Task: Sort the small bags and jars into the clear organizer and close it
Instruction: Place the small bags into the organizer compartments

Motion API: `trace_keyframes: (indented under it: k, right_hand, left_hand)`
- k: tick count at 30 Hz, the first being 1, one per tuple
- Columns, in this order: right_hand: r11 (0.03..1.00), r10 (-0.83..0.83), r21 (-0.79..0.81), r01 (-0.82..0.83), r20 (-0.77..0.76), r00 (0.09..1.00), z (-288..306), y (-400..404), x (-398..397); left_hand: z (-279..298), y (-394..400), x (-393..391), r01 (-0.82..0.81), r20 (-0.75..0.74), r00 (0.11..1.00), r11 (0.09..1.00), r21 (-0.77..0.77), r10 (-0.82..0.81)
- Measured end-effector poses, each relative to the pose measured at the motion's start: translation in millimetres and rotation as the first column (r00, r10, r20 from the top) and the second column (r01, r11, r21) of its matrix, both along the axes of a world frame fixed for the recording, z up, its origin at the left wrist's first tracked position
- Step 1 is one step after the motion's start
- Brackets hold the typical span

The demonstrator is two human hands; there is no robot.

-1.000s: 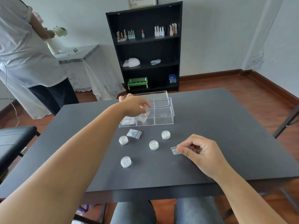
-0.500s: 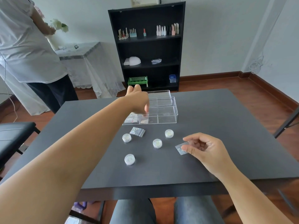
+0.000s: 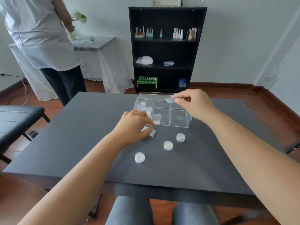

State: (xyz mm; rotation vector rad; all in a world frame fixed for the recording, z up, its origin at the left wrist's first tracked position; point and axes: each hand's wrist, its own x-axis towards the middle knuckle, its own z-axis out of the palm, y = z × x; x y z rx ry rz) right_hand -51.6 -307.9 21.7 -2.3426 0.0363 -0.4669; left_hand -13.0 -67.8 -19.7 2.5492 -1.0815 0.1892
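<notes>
The clear organizer [image 3: 178, 117] stands open at the far middle of the dark table [image 3: 73, 135], with small bags lying in its left compartments. My right hand [image 3: 193, 104] hovers over the organizer's back cells, pinching a small clear bag [image 3: 169, 100]. My left hand [image 3: 134, 125] rests on the table just in front of the organizer's left corner, fingers closed on another small bag [image 3: 152, 133]. Three small round jars sit on the table: one near the organizer [image 3: 180, 137], one in the middle [image 3: 168, 145] and one nearer to me [image 3: 139, 157].
A person in a white top [image 3: 40, 38] stands at the back left beside a cloth-covered side table [image 3: 97, 46]. A black shelf unit [image 3: 165, 49] stands behind the table. A black chair [image 3: 16, 117] is at the left edge.
My right hand lifted its small bag from the table up over the organizer. My left hand came back from the organizer down to the bag on the table and covers one jar.
</notes>
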Motion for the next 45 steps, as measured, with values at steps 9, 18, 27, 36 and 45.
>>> trace_keyframes:
  k: [9, 18, 27, 36, 45]
  right_hand:
    - [0.929, 0.144, -0.240, -0.283, -0.470, 0.871, -4.6, 18.5, 59.6]
    - [0.868, 0.065, -0.382, -0.318, -0.547, 0.834, -5.1, 29.4, 62.0]
    - [0.892, 0.018, -0.399, -0.213, -0.440, 0.898, -7.5, 25.1, 58.2]
    - [0.981, -0.081, -0.158, 0.112, 0.192, 0.978, -23.5, -5.0, -10.9]
    - [0.898, -0.413, 0.278, 0.342, 0.263, 0.872, -75.8, -28.7, -56.6]
  left_hand:
    - [-13.0, -0.5, -1.1, -0.007, -0.089, 0.996, 0.985, 0.171, 0.022]
    - [-5.3, -11.0, 1.8, 0.042, -0.190, 0.982, 0.968, 0.248, 0.006]
    - [-1.4, -8.0, 8.1, -0.043, -0.102, 0.992, 0.944, 0.326, 0.080]
    - [-3.9, -7.2, 10.4, 0.007, -0.138, 0.990, 0.978, 0.211, 0.023]
    - [3.5, -5.2, 12.3, 0.097, -0.335, 0.937, 0.995, -0.021, -0.098]
